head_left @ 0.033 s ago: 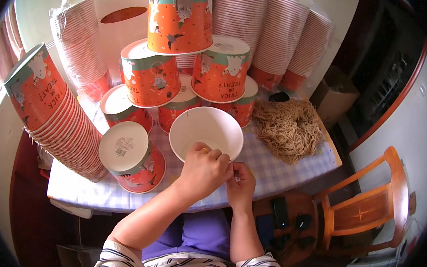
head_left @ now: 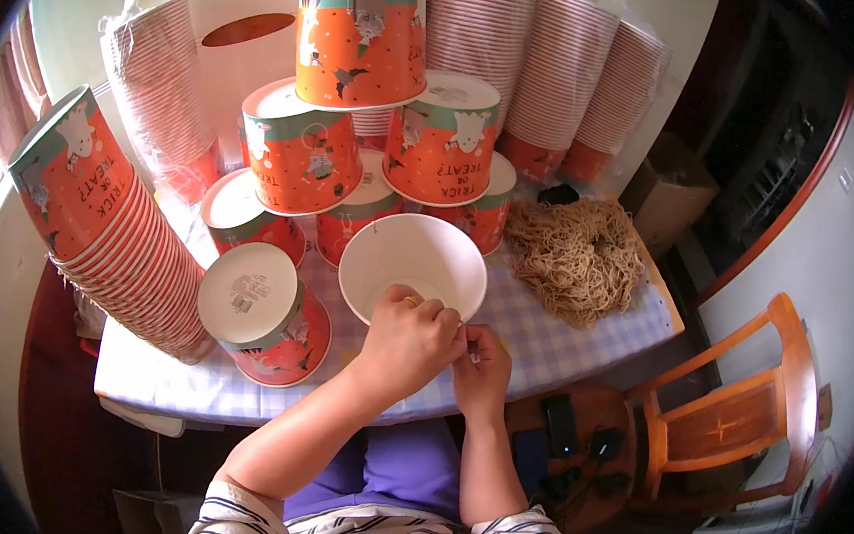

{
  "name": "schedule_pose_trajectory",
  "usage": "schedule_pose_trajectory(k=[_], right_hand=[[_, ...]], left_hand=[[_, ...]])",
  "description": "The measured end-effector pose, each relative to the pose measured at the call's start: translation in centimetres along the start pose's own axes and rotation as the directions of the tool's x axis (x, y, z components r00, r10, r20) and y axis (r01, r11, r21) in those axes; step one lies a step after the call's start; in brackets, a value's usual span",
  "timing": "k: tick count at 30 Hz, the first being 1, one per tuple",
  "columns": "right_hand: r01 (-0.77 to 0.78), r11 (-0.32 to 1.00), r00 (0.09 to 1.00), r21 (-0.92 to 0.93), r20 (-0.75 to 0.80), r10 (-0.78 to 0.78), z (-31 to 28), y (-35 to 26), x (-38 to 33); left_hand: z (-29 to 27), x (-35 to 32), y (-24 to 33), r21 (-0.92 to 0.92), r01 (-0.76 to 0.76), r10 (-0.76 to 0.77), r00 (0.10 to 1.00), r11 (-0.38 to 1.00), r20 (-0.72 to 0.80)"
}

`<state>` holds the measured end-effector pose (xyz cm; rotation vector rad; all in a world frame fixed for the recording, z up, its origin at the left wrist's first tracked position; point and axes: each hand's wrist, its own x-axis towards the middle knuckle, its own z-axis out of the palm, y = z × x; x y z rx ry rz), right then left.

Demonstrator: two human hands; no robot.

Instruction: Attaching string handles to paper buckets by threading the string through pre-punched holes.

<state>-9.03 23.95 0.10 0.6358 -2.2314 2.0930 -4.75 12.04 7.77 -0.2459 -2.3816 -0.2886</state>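
Observation:
An orange paper bucket lies tilted on the checked tablecloth, its white inside facing me. My left hand is closed over the near rim of this bucket. Just to its right, my right hand has thumb and fingers pinched together against the left fingertips at the rim. Whatever the right hand pinches is too small to make out. A heap of tan cords lies on the cloth to the right of the bucket.
Upturned orange buckets are piled behind, with one lying on its side at the left. A long nested stack leans at far left. Wrapped stacks line the back. A wooden chair and a dark stool stand at right.

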Motion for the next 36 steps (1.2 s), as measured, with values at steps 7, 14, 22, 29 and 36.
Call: schedule_pose_trajectory(k=[7, 14, 22, 29, 36], right_hand=[[-0.023, 1.000, 0.999, 0.001, -0.030, 0.023, 0.2, 0.6, -0.1], [-0.079, 0.981, 0.993, 0.179, -0.071, 0.093, 0.3, 1.6, -0.5], [-0.222, 0.970, 0.962, -0.094, 0.139, 0.234, -1.2, -0.8, -1.4], [-0.078, 0.970, 0.968, -0.229, 0.216, 0.129, -1.5, -3.3, -2.1], [0.010, 0.980, 0.988, 0.197, 0.148, -0.040, 0.0, -0.8, -2.8]], left_hand=[[0.1, -0.3, -0.2, -0.020, 0.043, -0.042, 0.999, 0.999, 0.030], [-3.3, -1.2, -0.1, -0.039, 0.109, -0.108, 0.994, 0.993, 0.034], [-4.6, -2.5, -1.2, -0.112, 0.148, -0.132, 0.981, 0.983, 0.145], [-6.4, -2.5, 0.6, -0.235, 0.111, -0.125, 0.991, 0.966, -0.046], [-7.0, -3.7, 1.7, -0.381, 0.160, -0.234, 0.960, 0.911, -0.155]])
